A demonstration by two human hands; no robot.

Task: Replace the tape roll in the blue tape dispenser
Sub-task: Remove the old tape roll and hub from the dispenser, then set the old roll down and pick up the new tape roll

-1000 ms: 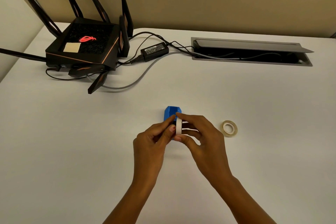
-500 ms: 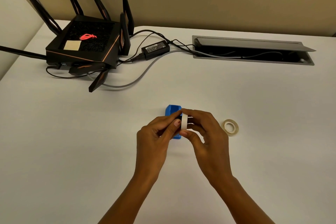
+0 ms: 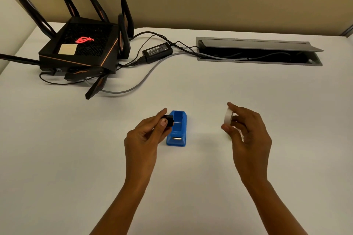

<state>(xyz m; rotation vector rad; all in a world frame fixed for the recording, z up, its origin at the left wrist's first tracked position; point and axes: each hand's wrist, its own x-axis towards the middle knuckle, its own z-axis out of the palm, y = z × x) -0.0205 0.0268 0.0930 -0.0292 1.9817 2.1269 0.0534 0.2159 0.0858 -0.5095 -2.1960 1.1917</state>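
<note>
Blue tape dispenser (image 3: 176, 129) emptied on the desk (image 3: 191, 177)
Left hand (image 3: 145, 137) pinches black spindle (image 3: 168, 120) beside it; right hand (image 3: 246, 129) grips white tape roll (image 3: 228, 117), well right

The head camera looks forward and down over the white table (image 3: 210, 177).

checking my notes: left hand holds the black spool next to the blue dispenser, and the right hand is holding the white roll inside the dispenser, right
Not quite. The head view shows the right hand holding the white roll in the air well to the right of the blue dispenser, not inside it; the dispenser's cradle is empty. The rest stands: the left hand pinches the black spool beside the dispenser.
</note>
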